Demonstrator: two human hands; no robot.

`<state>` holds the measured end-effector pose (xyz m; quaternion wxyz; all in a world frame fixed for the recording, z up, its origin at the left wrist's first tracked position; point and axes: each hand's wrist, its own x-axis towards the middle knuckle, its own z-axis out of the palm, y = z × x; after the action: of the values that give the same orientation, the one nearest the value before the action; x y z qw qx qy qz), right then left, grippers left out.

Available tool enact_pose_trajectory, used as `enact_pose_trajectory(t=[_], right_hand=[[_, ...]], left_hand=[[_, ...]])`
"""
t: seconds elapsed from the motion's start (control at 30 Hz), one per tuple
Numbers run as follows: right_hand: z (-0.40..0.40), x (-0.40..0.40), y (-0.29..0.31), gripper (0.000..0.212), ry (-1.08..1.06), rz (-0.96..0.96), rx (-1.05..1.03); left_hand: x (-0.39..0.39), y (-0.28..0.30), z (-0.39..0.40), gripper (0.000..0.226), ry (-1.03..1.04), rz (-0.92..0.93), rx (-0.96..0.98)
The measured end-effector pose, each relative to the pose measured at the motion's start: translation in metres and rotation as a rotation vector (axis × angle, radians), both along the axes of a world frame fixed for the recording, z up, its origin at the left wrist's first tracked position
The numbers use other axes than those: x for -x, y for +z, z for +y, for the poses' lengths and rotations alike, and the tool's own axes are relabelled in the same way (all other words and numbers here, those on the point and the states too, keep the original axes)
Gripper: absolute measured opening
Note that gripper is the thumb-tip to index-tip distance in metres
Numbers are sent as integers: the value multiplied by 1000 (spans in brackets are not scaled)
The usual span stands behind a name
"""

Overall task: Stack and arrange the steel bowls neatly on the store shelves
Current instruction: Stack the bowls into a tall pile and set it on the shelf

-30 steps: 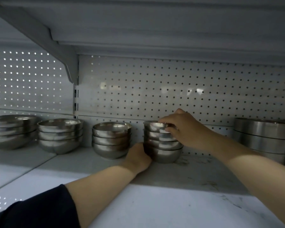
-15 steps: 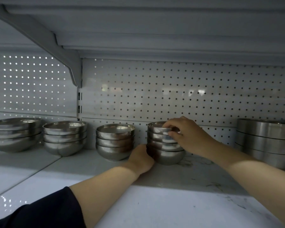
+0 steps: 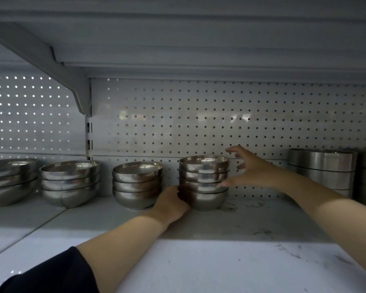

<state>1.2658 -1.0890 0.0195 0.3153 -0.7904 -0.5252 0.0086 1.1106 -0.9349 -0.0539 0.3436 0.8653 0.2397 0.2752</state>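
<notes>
- Grey metal shelf (image 3: 241, 261), surface scuffed and marked, front part brighter than rear.
- Perforated back panel (image 3: 199, 127) behind; left section's holes glow with light.
- Upper shelf underside (image 3: 199, 43) overhead, on angled bracket (image 3: 51, 66).

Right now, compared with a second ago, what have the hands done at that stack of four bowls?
The right hand has let go of the top bowl's rim and drawn back to the right, fingers spread, thumb tip about level with the third bowl. The left hand still holds the bottom of the four-bowl stack. The stack, the neighbouring stacks and the shelf look unmoved.
</notes>
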Motion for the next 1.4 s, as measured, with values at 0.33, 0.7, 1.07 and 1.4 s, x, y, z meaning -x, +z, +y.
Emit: enact_pose_trajectory(t=[0.33,0.7,1.07,1.4], right_hand=[[10,0,-26,81,125,417,-109],[18,11,-39,83,86,609,-184],[-48,-18,-19,68,114,587,-203],[-77,-55,-37,67,63,608,-278]], left_hand=[[2,-1,0,10,-32,-55,79],[1,-3,-1,24,-23,-161,228],[-24,18,-59,26,9,-84,150],[-78,17,-84,36,-9,-23,271]])
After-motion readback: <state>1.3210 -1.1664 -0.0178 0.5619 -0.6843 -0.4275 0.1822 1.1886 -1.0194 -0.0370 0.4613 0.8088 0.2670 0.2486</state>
